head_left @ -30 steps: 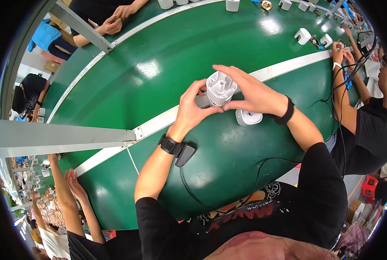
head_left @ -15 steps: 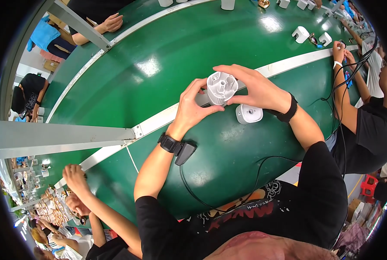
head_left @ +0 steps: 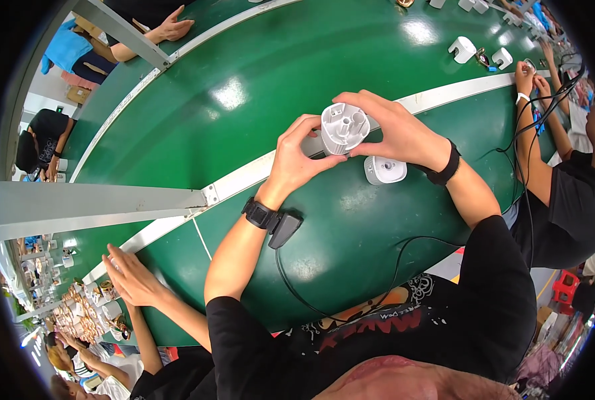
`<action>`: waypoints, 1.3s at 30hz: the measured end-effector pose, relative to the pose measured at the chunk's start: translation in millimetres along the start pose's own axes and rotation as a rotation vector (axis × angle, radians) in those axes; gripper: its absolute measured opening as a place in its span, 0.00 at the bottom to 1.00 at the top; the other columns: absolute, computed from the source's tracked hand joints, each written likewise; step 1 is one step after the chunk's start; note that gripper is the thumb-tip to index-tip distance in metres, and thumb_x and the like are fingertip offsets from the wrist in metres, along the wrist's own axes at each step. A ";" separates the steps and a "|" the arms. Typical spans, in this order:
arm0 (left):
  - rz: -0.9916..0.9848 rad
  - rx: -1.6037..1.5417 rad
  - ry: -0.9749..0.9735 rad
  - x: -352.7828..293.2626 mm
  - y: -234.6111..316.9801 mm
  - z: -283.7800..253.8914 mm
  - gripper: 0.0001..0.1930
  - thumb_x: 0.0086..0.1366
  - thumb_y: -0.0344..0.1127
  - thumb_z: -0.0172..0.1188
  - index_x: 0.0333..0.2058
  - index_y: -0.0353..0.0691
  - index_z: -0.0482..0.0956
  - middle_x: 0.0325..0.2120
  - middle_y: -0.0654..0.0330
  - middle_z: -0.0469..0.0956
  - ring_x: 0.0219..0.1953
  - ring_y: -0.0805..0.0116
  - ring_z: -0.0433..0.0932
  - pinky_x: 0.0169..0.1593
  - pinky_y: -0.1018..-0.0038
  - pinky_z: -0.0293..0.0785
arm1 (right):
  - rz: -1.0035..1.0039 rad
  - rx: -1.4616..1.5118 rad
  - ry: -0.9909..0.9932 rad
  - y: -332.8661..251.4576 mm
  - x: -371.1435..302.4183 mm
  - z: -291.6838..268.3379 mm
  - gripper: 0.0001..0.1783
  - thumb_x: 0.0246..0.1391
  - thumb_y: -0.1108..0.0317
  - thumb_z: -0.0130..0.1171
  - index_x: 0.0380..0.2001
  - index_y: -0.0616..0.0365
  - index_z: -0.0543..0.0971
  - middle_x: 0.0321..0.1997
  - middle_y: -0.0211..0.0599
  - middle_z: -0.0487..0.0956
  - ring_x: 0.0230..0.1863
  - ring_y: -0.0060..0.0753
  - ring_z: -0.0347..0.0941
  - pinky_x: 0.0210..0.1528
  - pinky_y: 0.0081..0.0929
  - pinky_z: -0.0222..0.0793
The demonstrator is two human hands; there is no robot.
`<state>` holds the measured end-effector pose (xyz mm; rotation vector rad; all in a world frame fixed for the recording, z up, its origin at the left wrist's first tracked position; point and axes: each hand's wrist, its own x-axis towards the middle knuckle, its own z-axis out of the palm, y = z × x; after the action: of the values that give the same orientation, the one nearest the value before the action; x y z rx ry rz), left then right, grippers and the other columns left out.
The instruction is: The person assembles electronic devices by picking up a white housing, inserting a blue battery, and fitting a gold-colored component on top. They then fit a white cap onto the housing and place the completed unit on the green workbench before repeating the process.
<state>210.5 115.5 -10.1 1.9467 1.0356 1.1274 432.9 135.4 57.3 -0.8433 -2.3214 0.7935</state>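
Observation:
A white plastic housing (head_left: 345,131) is held up between both my hands, its hollow side with inner posts and round sockets facing up. My left hand (head_left: 296,155) grips its left side, thumb at the near edge. From the right, my right hand (head_left: 404,133) closes round it, fingers along the far rim and thumb at the near side. A second white housing (head_left: 385,171) stands on the green bench just below my right hand, with a small hole in its recessed top. Nothing shows of the held housing's underside.
A white rail (head_left: 241,181) crosses beyond the bench, meeting a grey metal post (head_left: 104,208) at left. White parts (head_left: 463,50) lie on the green surface at far right. A black cable (head_left: 284,280) runs from my left wrist device. Co-workers' hands (head_left: 136,275) are at lower left.
The held housing and my hands have shifted very slightly right in view. A co-worker's hand at lower left has spread out over the bench. White parts at the top edge have slid mostly out of view.

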 end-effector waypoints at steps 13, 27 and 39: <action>0.011 -0.052 0.007 0.5 -0.5 -1.0 0.28 0.42 0.32 0.77 0.44 0.32 0.79 0.40 0.56 0.81 0.41 0.64 0.80 0.47 0.70 0.77 | -0.052 -0.078 0.112 4.6 -1.3 8.6 0.55 0.35 0.68 0.77 0.68 0.48 0.61 0.61 0.43 0.74 0.55 0.50 0.74 0.54 0.40 0.74; -0.013 0.001 0.017 2.9 6.5 0.2 0.26 0.41 0.31 0.75 0.42 0.34 0.79 0.37 0.59 0.80 0.39 0.67 0.80 0.47 0.71 0.76 | 0.238 0.160 -0.153 2.0 -1.7 -1.5 0.56 0.40 0.69 0.74 0.71 0.47 0.54 0.57 0.48 0.76 0.52 0.50 0.76 0.55 0.36 0.73; -0.028 -0.069 0.010 1.4 1.1 2.2 0.26 0.41 0.31 0.75 0.43 0.34 0.78 0.36 0.60 0.78 0.39 0.69 0.77 0.48 0.73 0.73 | 0.552 -0.113 0.735 152.1 -37.0 -139.1 0.37 0.56 0.61 0.64 0.67 0.53 0.63 0.62 0.43 0.72 0.61 0.39 0.70 0.63 0.34 0.66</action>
<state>213.3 115.9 -9.6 1.8689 1.0132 1.1433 605.5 252.5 38.6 -1.5526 -1.5020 0.4384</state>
